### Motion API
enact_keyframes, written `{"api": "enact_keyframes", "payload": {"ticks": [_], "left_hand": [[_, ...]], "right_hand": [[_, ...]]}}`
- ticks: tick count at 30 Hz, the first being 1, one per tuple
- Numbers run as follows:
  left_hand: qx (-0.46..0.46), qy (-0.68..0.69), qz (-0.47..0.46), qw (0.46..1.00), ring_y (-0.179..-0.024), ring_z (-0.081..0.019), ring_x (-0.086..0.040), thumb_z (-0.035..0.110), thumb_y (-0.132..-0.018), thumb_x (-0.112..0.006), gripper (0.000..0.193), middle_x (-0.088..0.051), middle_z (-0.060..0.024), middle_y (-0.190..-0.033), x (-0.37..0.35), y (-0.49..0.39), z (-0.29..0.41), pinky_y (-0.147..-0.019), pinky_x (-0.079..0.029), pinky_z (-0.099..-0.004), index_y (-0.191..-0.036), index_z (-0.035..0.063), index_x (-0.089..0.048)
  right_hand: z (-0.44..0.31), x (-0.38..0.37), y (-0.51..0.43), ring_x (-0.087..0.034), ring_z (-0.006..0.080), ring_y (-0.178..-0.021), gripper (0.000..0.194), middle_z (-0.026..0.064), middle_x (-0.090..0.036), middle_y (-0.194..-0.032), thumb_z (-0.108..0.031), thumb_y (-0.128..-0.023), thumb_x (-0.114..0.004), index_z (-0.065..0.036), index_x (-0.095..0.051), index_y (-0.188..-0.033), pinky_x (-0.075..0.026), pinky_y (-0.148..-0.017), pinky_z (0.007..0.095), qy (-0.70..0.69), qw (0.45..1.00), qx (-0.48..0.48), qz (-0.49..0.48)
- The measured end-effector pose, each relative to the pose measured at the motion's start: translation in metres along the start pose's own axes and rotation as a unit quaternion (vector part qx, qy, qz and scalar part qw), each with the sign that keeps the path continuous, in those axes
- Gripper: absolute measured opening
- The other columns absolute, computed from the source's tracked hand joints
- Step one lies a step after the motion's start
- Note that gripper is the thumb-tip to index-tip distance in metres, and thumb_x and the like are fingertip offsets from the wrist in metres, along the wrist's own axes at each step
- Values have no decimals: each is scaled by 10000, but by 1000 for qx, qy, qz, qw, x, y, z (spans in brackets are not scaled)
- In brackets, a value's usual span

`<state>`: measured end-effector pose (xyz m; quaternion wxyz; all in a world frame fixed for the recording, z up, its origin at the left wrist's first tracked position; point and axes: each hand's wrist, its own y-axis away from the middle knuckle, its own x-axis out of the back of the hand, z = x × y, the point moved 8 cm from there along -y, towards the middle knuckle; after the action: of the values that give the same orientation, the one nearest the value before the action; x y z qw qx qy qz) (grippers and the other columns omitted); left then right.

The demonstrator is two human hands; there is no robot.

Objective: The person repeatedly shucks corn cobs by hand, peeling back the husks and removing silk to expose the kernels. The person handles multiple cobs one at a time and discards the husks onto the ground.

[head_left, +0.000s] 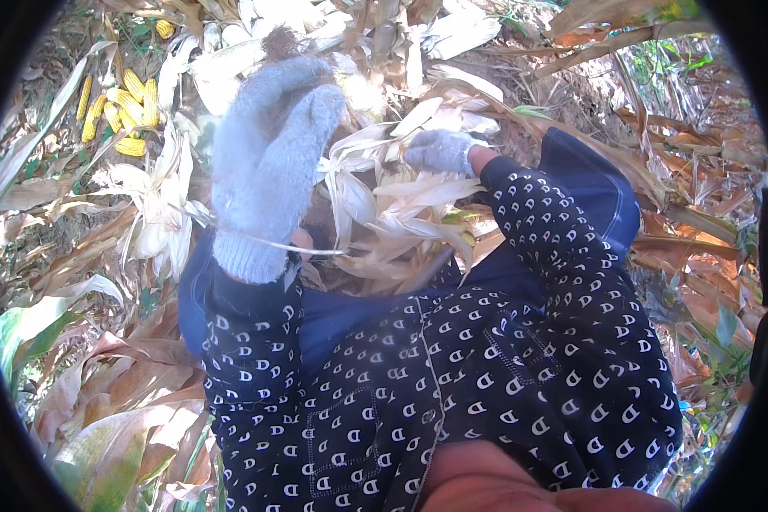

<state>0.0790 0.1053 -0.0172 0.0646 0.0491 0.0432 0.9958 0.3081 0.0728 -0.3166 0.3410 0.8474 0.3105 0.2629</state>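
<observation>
My left hand, in a fuzzy grey knitted glove, is raised close to the camera and blurred. Its fingers and thumb curve toward each other; whether anything is between their tips I cannot tell. A tuft of brown corn silk shows just beyond the fingers. Across the glove's cuff runs a thin pale stick or cord. My right hand, also gloved in grey, grips dry corn husks low in front of me, its fingertips partly hidden. Loose pale husk leaves spread below it, between my knees.
Several bare yellow corn ears lie in a pile at the upper left. One more ear sits farther up. Opened husks lie left of my left hand. Dry stalks and brown leaves cover the ground on the right.
</observation>
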Motion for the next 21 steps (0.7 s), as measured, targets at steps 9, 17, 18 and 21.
{"api": "enact_keyframes", "payload": {"ticks": [9, 17, 18, 21], "left_hand": [[-4, -56, -2, 998, -1069, -203, -667, 142, -933, -739, 355, -694, -118, -1162, -4, -49, -14, -958, -526, -320, -1243, -10, -658], [30, -96, -60, 993, -1211, -287, -649, 183, -939, -729, 409, -666, -212, -1287, -31, -87, -20, -1081, -501, -417, -1246, -71, -638], [11, -84, -60, 995, -1210, -288, -650, 196, -936, -736, 425, -664, -216, -1290, -32, -89, -17, -1075, -506, -415, -1249, -74, -637], [-14, -85, -48, 995, -1216, -286, -646, 231, -922, -755, 472, -653, -234, -1299, -31, -94, -16, -1061, -513, -406, -1249, -89, -637]], "right_hand": [[64, 137, -88, -678, 312, -1136, 461, 124, -710, -1255, -404, -979, -613, -134, -646, -1351, -513, -991, 393, 176, 907, -9, 383], [74, -29, -144, -638, 290, -1251, 386, 95, -667, -1367, -364, -958, -622, -185, -711, -1288, -494, -1075, 424, 312, 943, -9, -118], [80, -58, -135, -643, 292, -1241, 403, 103, -672, -1361, -383, -962, -611, -159, -709, -1282, -496, -1072, 419, 364, 913, 19, -183], [101, -85, -137, -648, 300, -1227, 442, 115, -681, -1348, -412, -968, -595, -111, -705, -1272, -496, -1068, 424, 377, 900, 42, -217]]}}
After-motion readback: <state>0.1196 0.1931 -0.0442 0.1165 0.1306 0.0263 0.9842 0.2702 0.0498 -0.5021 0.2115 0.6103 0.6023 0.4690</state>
